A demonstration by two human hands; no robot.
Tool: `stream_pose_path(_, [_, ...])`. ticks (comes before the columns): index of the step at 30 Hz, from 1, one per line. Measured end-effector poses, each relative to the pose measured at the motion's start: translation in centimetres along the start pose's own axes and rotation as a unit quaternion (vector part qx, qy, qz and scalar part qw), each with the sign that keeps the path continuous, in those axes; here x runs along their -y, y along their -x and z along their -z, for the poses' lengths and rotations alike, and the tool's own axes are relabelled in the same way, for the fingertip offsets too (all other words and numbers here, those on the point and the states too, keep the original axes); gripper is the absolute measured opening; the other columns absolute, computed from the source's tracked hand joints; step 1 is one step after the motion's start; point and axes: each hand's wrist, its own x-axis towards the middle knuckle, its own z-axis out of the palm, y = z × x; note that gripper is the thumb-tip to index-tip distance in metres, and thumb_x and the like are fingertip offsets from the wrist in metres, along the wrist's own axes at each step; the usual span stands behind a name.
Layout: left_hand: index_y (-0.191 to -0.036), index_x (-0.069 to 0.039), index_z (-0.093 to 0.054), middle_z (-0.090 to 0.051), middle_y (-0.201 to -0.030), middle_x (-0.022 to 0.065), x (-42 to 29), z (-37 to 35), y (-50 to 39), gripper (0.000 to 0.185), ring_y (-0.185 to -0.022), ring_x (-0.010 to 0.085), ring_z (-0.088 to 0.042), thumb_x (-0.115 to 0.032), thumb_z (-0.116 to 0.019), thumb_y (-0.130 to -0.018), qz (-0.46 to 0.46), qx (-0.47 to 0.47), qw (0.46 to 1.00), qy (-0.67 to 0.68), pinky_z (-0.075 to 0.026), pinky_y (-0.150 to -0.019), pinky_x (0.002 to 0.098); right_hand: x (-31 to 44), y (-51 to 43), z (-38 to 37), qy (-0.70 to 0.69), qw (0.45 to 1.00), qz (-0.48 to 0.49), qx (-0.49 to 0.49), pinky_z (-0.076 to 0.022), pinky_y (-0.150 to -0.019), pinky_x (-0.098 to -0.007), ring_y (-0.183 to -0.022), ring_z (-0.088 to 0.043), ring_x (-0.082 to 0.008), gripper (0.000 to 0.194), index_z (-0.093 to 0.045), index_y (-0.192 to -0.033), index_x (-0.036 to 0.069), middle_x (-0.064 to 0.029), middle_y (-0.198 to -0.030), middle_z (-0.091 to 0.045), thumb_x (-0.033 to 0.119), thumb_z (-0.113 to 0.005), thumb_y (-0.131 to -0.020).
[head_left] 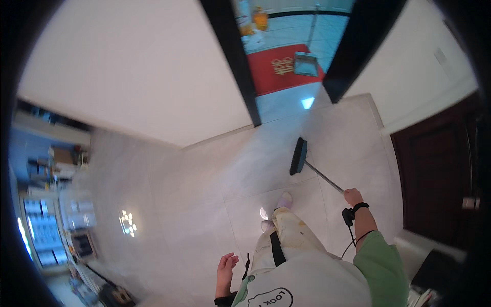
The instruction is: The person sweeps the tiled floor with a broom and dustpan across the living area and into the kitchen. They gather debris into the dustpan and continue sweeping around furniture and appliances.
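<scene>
My right hand (353, 196) grips the metal handle (325, 177) of a broom. The broom head (298, 156), blue with dark bristles, is at the handle's far end, over the pale tiled floor ahead of my feet. At my left side, my left hand (228, 262) hangs with its fingers loosely bent and nothing in it. Past the doorway, a dustpan (306, 64) with an upright handle stands on a red doormat (270, 73) that bears gold characters.
Dark door jambs (233, 61) frame the doorway. Beyond it, a bottle of yellow liquid (261, 19) stands at the left. A dark brown door (433, 184) is to my right. White walls (130, 69) flank the opening. Furniture and a window (43, 226) appear far left.
</scene>
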Motion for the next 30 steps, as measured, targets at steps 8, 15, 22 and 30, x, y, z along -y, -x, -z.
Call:
stream_pose_path(8, [-0.111,-0.002,-0.05,-0.06,-0.101,0.01,-8.2,-5.3,-4.2,0.027,-0.092,0.0165,-0.056,-0.017,-0.041,-0.091,-0.032,0.099,0.99,-0.098,-0.043,-0.083,0.0287,-6.1,6.9,0.7,0.005,0.99,0.091,-0.106,-0.0468,-0.064,-0.0464,-0.073,-0.057,-0.037,0.018,-0.057,-0.082,0.004,-0.0168,-0.075,-0.06,0.018,-0.047,-0.08])
stream_pose_path(15, [-0.111,-0.003,-0.05,-0.06,-0.1,0.0088,-9.6,-6.3,-5.4,0.025,-0.091,0.0155,-0.056,-0.017,-0.042,-0.091,-0.006,0.12,0.985,-0.127,-0.042,-0.082,0.027,-0.2,10.9,-2.6,-0.075,0.977,0.197,-0.012,-0.0463,-0.059,-0.0479,-0.068,-0.058,-0.0371,0.015,-0.053,-0.088,0.01,-0.0171,-0.071,-0.059,0.019,-0.045,-0.08])
stream_pose_path(22, [-0.111,-0.003,-0.05,-0.06,-0.1,0.0085,-11.1,-5.4,-5.5,0.025,-0.09,0.0151,-0.056,-0.017,-0.041,-0.092,-0.048,0.108,0.982,-0.149,-0.042,-0.081,0.0268,11.3,4.9,-9.0,0.077,0.954,0.283,0.065,-0.0498,-0.061,-0.0414,-0.075,-0.062,-0.0289,0.021,-0.063,-0.076,0.009,-0.0104,-0.076,-0.063,0.028,-0.061,-0.067])
stream_pose_path(30, [-0.111,-0.003,-0.049,-0.06,-0.101,0.0095,-12.5,-2.4,-7.0,0.027,-0.091,0.0158,-0.056,-0.018,-0.042,-0.091,-0.038,0.073,0.988,-0.128,-0.042,-0.08,0.0265,3.9,2.1,-1.6,0.13,0.978,0.158,-0.029,-0.0491,-0.061,-0.0425,-0.075,-0.062,-0.0286,0.014,-0.063,-0.077,0.013,-0.007,-0.077,-0.064,0.017,-0.053,-0.069])
